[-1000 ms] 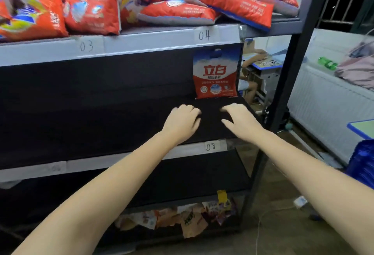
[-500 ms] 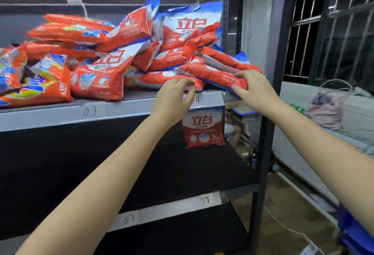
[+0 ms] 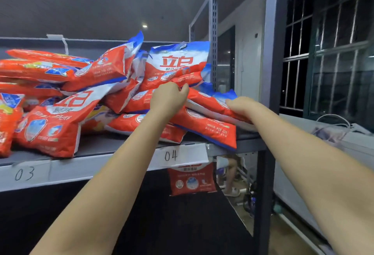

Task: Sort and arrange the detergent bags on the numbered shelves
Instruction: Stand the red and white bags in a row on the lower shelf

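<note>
Red 立白 bag (image 3: 210, 104) pinched by both hands (image 3: 169, 98) (image 3: 240, 106) above label 04 (image 3: 171, 156)

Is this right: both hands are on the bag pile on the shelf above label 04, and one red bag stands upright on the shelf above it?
Not quite. The head view shows the upright red bag on the shelf below label 04, not above. Left hand and right hand are on the bag pile.

Both the left hand (image 3: 169, 98) and right hand (image 3: 240, 106) are gripping one bag (image 3: 210, 103) lying atop the pile (image 3: 81, 93), seemingly above another bag (image 3: 206, 131) overhanging the shelf (image 3: 113, 162).
</note>
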Motion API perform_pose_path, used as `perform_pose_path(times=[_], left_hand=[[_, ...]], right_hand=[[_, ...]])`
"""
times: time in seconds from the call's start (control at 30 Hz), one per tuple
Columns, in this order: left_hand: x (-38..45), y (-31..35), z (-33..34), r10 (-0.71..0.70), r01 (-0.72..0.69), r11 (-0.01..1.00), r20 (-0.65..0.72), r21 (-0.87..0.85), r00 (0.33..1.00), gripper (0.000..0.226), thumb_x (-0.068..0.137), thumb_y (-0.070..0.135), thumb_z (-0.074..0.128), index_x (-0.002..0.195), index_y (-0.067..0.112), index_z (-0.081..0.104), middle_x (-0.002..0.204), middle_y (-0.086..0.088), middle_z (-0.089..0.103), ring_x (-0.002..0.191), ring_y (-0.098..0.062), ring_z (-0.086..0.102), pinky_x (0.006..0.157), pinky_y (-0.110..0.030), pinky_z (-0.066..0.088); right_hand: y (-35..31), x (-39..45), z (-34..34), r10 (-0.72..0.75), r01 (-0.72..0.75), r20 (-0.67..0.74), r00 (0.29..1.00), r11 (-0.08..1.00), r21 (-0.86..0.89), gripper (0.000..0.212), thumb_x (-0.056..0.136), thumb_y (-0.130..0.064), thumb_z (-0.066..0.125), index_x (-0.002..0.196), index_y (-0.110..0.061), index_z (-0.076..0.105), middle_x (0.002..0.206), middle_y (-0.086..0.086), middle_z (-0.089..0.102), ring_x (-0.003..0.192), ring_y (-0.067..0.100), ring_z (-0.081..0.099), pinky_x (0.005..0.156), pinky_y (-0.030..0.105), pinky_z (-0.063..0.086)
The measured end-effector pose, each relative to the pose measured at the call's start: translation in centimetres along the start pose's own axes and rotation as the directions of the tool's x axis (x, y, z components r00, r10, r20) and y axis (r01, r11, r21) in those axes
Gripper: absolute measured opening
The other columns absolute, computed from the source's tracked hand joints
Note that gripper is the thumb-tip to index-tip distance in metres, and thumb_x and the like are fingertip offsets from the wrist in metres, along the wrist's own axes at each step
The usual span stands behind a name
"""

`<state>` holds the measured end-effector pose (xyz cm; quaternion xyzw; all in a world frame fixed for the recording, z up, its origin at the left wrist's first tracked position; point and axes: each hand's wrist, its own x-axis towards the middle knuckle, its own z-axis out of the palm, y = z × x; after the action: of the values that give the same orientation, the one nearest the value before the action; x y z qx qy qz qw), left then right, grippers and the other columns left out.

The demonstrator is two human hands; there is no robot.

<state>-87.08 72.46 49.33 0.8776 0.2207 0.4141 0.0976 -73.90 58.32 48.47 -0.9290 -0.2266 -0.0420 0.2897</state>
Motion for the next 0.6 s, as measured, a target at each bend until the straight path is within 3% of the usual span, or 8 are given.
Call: perform_pose_path(times=[0.1, 0.17, 0.2, 0.33, 0.4, 0.47, 0.6], left_hand=[[1.7, 1.6, 0.7, 0.0, -0.008, 0.997, 0.092, 0.083, 0.996, 0.052, 0.094, 0.047, 0.043, 0.083, -0.001, 0.061, 0.094, -0.019, 0.064, 0.09, -0.034, 0.058, 0.067, -0.032, 0.035], [2.0, 2.4, 1.0, 0.012, -0.023, 0.996, 0.124, 0.085, 0.992, 0.049, 0.092, 0.044, 0.047, 0.089, -0.002, 0.063, 0.098, -0.017, 0.065, 0.095, -0.033, 0.059, 0.068, -0.031, 0.036], [2.0, 2.6, 1.1, 0.013, -0.024, 0.996, 0.133, 0.08, 0.991, 0.046, 0.092, 0.041, 0.048, 0.093, -0.002, 0.063, 0.101, -0.018, 0.066, 0.097, -0.033, 0.059, 0.069, -0.031, 0.036], [2.2, 2.4, 1.3, 0.047, -0.062, 0.991, 0.116, 0.122, 0.992, 0.03, 0.092, 0.029, 0.049, 0.088, 0.002, 0.061, 0.102, -0.018, 0.064, 0.097, -0.033, 0.058, 0.069, -0.031, 0.036], [2.0, 2.1, 1.4, 0.062, -0.071, 0.993, 0.091, 0.093, 0.994, 0.03, 0.091, 0.028, 0.049, 0.07, 0.006, 0.051, 0.081, -0.013, 0.062, 0.09, -0.033, 0.059, 0.063, -0.03, 0.034], [1.2, 1.9, 1.4, 0.084, -0.086, 0.995, 0.049, 0.051, 0.995, 0.034, 0.093, 0.026, 0.048, 0.063, 0.009, 0.046, 0.067, -0.005, 0.051, 0.085, -0.032, 0.058, 0.061, -0.03, 0.03], [-0.2, 0.8, 0.8, 0.11, -0.118, 0.989, -0.093, -0.09, 0.99, 0.026, 0.096, 0.026, 0.046, 0.091, 0.006, 0.061, 0.097, -0.01, 0.064, 0.094, -0.027, 0.056, 0.069, -0.029, 0.032]], right_hand=[[0.9, 3.7, 1.1, 0.027, -0.049, 0.154, 0.988, 0.989, 0.143, 0.03, 0.092, -0.033, 0.049, 0.103, -0.01, 0.065, 0.11, 0.013, 0.064, 0.097, 0.029, 0.061, 0.088, 0.032, 0.046], [1.3, 5.5, 1.9, 0.033, -0.048, 0.096, 0.995, 0.985, 0.165, 0.02, 0.09, -0.02, 0.047, 0.075, -0.01, 0.058, 0.087, 0.013, 0.06, 0.076, 0.026, 0.055, 0.069, 0.029, 0.044], [1.4, 5.7, 2.0, 0.053, -0.059, 0.037, 0.998, 0.982, 0.178, 0.021, 0.089, -0.014, 0.045, 0.071, -0.011, 0.054, 0.084, 0.012, 0.057, 0.075, 0.025, 0.053, 0.065, 0.029, 0.041], [0.8, 4.3, 2.1, 0.154, -0.079, -0.161, 0.975, 0.914, 0.398, 0.025, 0.088, -0.013, 0.051, 0.108, -0.003, 0.063, 0.103, 0.014, 0.064, 0.097, 0.028, 0.064, 0.079, 0.034, 0.05], [0.6, 3.5, 1.7, 0.186, -0.058, -0.235, 0.954, 0.884, 0.464, 0.03, 0.088, -0.014, 0.056, 0.115, -0.004, 0.061, 0.115, 0.013, 0.064, 0.104, 0.031, 0.062, 0.082, 0.034, 0.049], [0.3, 3.3, 1.4, 0.162, 0.008, -0.313, 0.936, 0.879, 0.477, 0.03, 0.089, -0.017, 0.058, 0.116, -0.005, 0.06, 0.119, 0.012, 0.062, 0.106, 0.03, 0.061, 0.076, 0.031, 0.046], [-0.8, 0.5, 0.8, 0.093, 0.164, -0.481, 0.872, 0.87, 0.465, 0.026, 0.091, -0.025, 0.057, 0.112, -0.01, 0.061, 0.113, 0.01, 0.064, 0.093, 0.025, 0.06, 0.068, 0.026, 0.039]])
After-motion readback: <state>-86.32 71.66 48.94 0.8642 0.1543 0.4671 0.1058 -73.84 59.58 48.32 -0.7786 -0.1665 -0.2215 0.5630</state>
